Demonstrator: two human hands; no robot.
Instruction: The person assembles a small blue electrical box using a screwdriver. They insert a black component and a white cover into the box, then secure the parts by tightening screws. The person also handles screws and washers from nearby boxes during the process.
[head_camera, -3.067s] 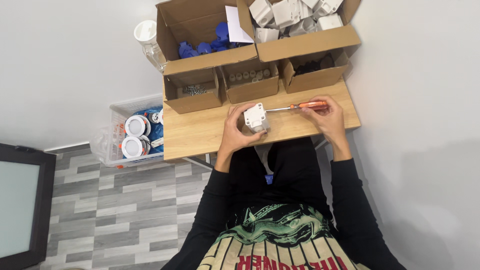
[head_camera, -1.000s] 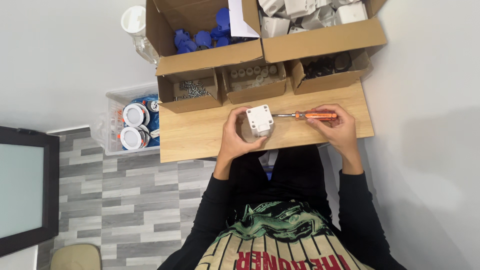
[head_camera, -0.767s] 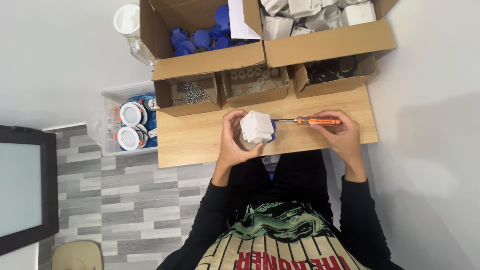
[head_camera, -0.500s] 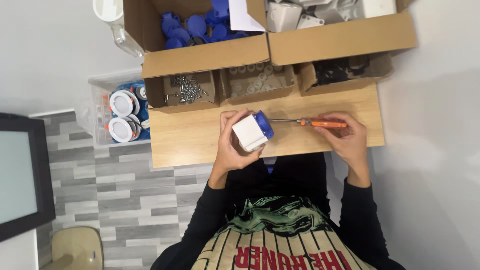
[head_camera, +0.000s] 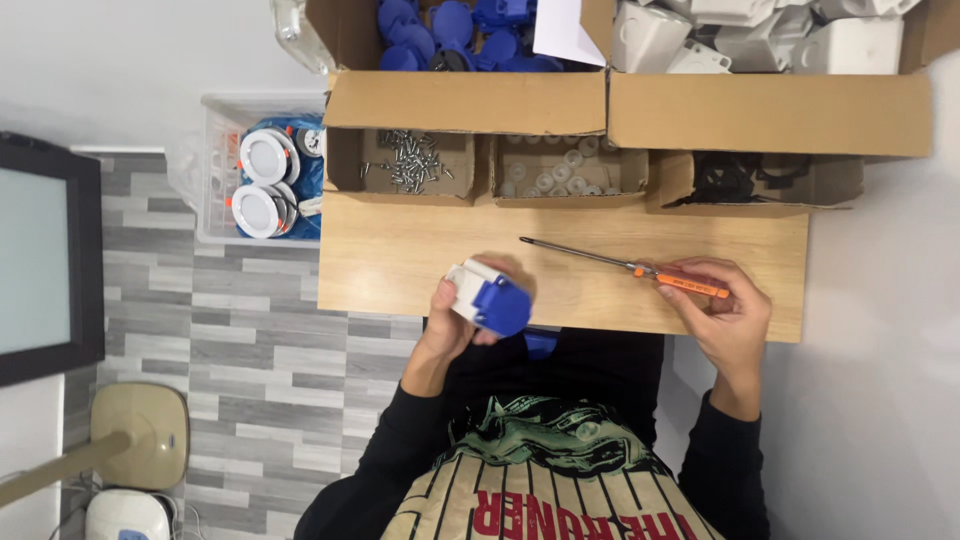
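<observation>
Along table's back, screws box (head_camera: 415, 165), perhaps washers box (head_camera: 565, 172), blue-cap carton (head_camera: 455, 40)

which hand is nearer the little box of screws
Left. The left hand, holding the white and blue socket, sits just below the box of screws. The right hand, gripping the orange screwdriver, is far off to the right.

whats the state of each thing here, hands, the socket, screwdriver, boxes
left hand: shut on the white and blue socket, held over the table edge
white and blue socket: tilted, blue cap toward the camera
right hand: shut on the screwdriver's handle
screwdriver: lying across the wooden table, tip clear of the socket
screw box: open, screws inside
blue-part carton: open, flaps out
white-housing carton: open, full
</observation>
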